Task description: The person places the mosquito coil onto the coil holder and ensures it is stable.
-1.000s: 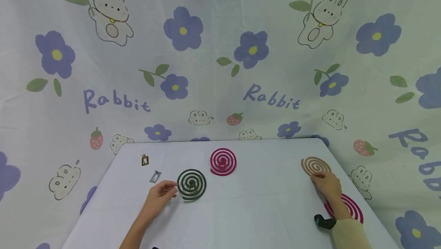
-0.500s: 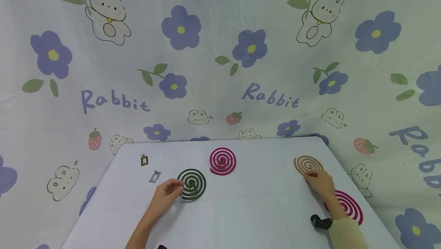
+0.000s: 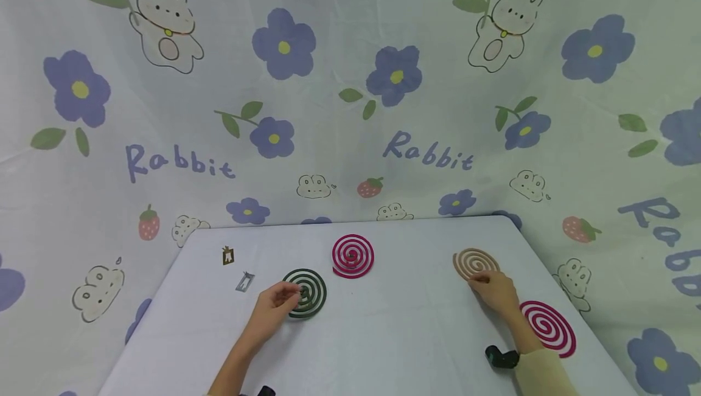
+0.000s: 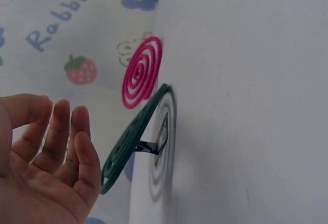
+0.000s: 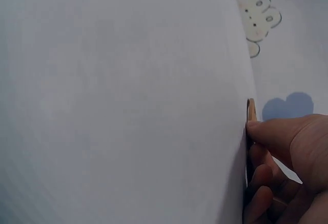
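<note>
In the head view a tan mosquito coil [image 3: 472,261] is at the right, its near edge pinched between the thumb and fingers of my right hand [image 3: 495,291]. The right wrist view shows that coil [image 5: 251,110] nearly edge-on, close to the tabletop. A green mosquito coil [image 3: 314,292] stands left of centre, raised above the table on a small metal stand [image 4: 149,146]. My left hand [image 3: 272,309], fingers loosely bent and holding nothing, is beside the green coil and covers part of it in the head view. The left wrist view shows a gap between them.
A pink mosquito coil [image 3: 353,256] stands at the back centre. Another pink coil [image 3: 549,328] lies at the right, near my right forearm. Two small metal coil stands, one gold [image 3: 227,255] and one silver [image 3: 244,281], lie at the left on the white table [image 3: 405,329].
My right hand has moved left with the tan coil, uncovering more of the pink coil at the right. My left hand has moved right, over the green coil's left part in the head view.
</note>
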A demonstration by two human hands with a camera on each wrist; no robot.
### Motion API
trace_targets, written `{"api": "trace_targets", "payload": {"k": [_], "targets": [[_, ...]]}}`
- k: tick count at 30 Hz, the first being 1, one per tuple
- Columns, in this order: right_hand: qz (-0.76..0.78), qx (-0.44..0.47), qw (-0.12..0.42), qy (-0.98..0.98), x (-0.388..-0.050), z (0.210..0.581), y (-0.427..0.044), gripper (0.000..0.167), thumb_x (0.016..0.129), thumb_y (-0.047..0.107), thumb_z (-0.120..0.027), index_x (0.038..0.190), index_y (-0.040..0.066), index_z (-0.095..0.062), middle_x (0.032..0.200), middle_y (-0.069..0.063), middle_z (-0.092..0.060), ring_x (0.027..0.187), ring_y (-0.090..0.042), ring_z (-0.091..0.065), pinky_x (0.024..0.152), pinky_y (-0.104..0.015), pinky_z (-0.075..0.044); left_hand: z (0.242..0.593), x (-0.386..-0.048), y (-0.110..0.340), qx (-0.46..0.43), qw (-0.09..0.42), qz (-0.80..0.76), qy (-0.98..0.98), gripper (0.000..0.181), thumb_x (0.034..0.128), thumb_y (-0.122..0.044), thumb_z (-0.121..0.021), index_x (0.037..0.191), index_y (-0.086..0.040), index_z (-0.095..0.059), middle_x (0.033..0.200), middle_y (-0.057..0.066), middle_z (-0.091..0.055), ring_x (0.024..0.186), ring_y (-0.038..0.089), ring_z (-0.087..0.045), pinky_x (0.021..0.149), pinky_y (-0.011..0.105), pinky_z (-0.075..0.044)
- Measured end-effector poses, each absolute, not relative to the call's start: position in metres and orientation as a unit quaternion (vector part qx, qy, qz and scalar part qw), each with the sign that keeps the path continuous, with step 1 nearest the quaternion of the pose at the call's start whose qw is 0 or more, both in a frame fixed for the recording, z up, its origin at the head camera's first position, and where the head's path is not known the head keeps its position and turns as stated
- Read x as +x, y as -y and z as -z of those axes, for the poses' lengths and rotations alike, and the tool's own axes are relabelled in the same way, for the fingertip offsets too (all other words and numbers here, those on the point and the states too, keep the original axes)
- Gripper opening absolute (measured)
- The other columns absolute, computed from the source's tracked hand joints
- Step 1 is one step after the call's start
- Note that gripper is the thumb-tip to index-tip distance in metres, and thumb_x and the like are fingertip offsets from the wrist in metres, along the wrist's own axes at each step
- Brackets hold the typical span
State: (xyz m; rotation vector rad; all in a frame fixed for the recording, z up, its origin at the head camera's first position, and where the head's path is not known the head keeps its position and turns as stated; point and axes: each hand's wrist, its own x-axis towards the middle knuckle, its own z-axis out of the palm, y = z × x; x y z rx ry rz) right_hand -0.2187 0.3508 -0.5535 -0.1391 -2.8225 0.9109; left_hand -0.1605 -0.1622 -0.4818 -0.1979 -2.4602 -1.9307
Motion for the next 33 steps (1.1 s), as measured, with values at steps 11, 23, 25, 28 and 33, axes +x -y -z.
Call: {"api": "trace_targets", "payload": {"k": [11, 23, 25, 28, 33], "targets": [[-0.323, -0.031, 0.073, 0.943, -0.214, 0.550, -0.326, 0.013, 0.083, 0.018, -0.075, 0.090, 0.007, -0.074, 0.079, -0.002, -0.067, 0.069, -0.016, -0.058, 0.057, -0.033, -0.044, 0.502, -0.173, 0.156, -0.069, -0.007, 0.624, 0.778, 0.017, 0.0935, -0.001, -0.062, 0.109, 0.005, -0.064, 0.102, 0.020, -0.064, 0.092, 0.039, -0.062, 0.078, 0.035, -0.055], [-0.334, -0.009, 0.076, 0.940, -0.209, 0.551, -0.304, 0.011, 0.081, 0.016, -0.078, 0.087, 0.007, -0.074, 0.072, 0.002, -0.064, 0.064, -0.013, -0.055, 0.054, -0.030, -0.043, 0.502, -0.178, 0.138, -0.091, -0.022, 0.619, 0.780, 0.020, 0.0946, -0.006, -0.063, 0.112, 0.005, -0.063, 0.101, 0.019, -0.064, 0.091, 0.032, -0.063, 0.075, 0.027, -0.053], [-0.336, -0.001, 0.079, 0.939, -0.207, 0.550, -0.299, 0.011, 0.080, 0.015, -0.078, 0.086, 0.007, -0.074, 0.071, 0.003, -0.063, 0.062, -0.012, -0.054, 0.054, -0.029, -0.043, 0.496, -0.175, 0.134, -0.097, -0.022, 0.620, 0.778, 0.019, 0.0943, -0.003, -0.062, 0.111, 0.006, -0.062, 0.100, 0.019, -0.064, 0.090, 0.032, -0.062, 0.075, 0.027, -0.052], [-0.332, 0.010, 0.083, 0.939, -0.205, 0.551, -0.292, 0.010, 0.079, 0.014, -0.079, 0.084, 0.008, -0.074, 0.070, 0.004, -0.063, 0.062, -0.011, -0.054, 0.054, -0.028, -0.043, 0.485, -0.170, 0.128, -0.099, -0.026, 0.618, 0.780, 0.018, 0.0943, -0.002, -0.061, 0.111, 0.006, -0.062, 0.099, 0.018, -0.064, 0.090, 0.033, -0.062, 0.075, 0.027, -0.053], [-0.329, 0.020, 0.085, 0.940, -0.202, 0.553, -0.280, 0.009, 0.078, 0.014, -0.080, 0.083, 0.010, -0.073, 0.070, 0.006, -0.063, 0.062, -0.009, -0.054, 0.054, -0.027, -0.044, 0.476, -0.168, 0.122, -0.101, -0.035, 0.618, 0.779, 0.014, 0.0946, -0.002, -0.061, 0.108, 0.001, -0.064, 0.097, 0.017, -0.064, 0.090, 0.037, -0.062, 0.077, 0.038, -0.054]]}}
